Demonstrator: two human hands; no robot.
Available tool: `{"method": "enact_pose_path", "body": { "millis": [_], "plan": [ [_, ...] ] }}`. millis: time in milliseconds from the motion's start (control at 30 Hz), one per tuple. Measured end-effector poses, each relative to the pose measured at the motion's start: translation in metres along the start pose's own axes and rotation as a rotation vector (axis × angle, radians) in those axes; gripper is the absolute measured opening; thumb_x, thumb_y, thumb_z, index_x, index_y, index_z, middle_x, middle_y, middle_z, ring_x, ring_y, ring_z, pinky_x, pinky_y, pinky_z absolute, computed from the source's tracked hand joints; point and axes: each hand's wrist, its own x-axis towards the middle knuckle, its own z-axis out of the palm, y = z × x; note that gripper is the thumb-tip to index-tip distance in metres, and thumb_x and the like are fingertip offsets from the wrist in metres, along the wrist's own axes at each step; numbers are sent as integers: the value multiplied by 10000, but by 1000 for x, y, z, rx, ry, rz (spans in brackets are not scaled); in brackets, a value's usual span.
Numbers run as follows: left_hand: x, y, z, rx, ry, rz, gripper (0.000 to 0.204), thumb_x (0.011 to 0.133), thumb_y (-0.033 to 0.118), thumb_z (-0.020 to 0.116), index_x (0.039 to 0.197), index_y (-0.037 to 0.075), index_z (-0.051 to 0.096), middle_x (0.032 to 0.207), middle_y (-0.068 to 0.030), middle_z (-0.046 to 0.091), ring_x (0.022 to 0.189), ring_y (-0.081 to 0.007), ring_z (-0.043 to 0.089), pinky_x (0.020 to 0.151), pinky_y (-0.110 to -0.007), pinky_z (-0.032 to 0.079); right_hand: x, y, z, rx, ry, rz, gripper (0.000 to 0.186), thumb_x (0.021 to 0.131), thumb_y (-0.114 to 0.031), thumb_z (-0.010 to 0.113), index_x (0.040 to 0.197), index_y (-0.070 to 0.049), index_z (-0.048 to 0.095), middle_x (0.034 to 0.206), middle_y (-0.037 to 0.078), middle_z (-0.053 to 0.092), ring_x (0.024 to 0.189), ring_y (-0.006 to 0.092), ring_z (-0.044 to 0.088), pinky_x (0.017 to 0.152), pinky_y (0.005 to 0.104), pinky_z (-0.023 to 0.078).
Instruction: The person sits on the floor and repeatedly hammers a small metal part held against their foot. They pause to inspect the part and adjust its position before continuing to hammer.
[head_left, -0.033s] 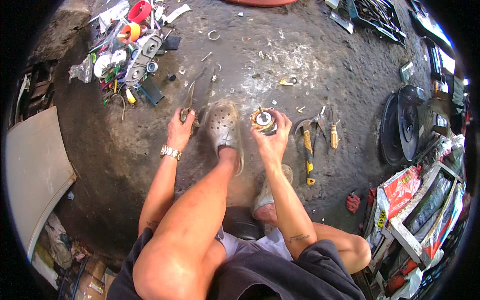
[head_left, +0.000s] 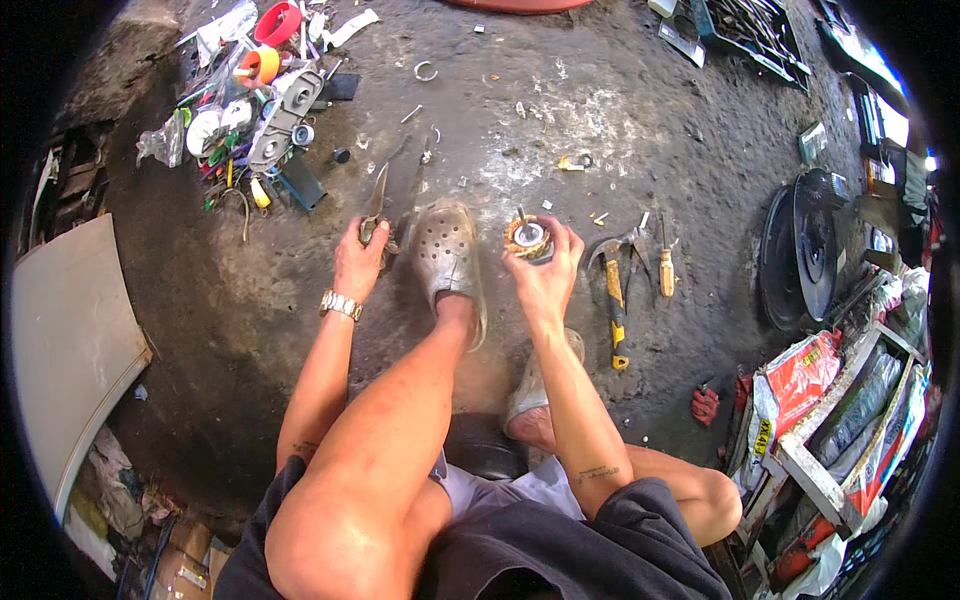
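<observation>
My left hand (head_left: 357, 255) is closed around a long, worn metal cutting tool (head_left: 379, 190) that points away from me, just left of my clog (head_left: 443, 250). My right hand (head_left: 548, 268) grips a small cylindrical motor part (head_left: 527, 233) with copper-coloured winding, a pale round top and a short upright shaft; my fingers hide part of it. Just right of that hand lie a hammer (head_left: 616, 310) with a yellow and black handle, a dark pincer-like tool (head_left: 639, 255) and a screwdriver (head_left: 666, 270) with a pale handle.
A pile of plastic and metal scrap (head_left: 262, 100) sits at upper left, a beige panel (head_left: 75, 330) at left. A dark crate (head_left: 740, 35), black discs (head_left: 800, 250) and stacked sacks with a white frame (head_left: 800, 400) line the right. Small bits lie scattered over the stained floor (head_left: 570, 110).
The motor part in my right hand has shifted and turned very slightly. Everything else looks the same.
</observation>
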Motion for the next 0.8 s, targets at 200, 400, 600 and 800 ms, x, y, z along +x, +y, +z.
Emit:
{"method": "enact_pose_path", "body": {
  "millis": [200,400,600,800],
  "plan": [
    [5,0,15,-45,-55,-46,518,956,444,639,1211,-7,613,1004,-234,713,939,-375,695,811,-450,517,47,4,7,-146,-26,305,807,683,-348,863,1377,-118,522,1344,233,457,1247,391,525,1053,438,449],
    [-2,4,31,-30,-108,2,738,914,538,636,1340,-56,539,1230,-335,627,1196,-471,591,1009,-502,476,68,40,-19,-273,-101,131,1057,720,-488,877,1504,12,376,1314,248,597,1161,319,620,835,407,572],
    [-48,11,-3,-58,-82,-10,698,902,500,645,1360,-18,552,1224,-328,637,1182,-465,604,1011,-492,473,14,-55,-143,803,-123,396,581,940,-475,675,1317,-46,566,1144,156,611,1036,292,589,875,413,522],
    [-112,-26,19,-141,155,-130,722,902,470,687,1331,-92,544,1213,-270,670,1149,-381,648,986,-458,492,-57,-90,-261,1981,-56,247,476,991,-426,607,1161,18,574,1082,160,579,1034,297,546,960,421,483]
  ]
}}
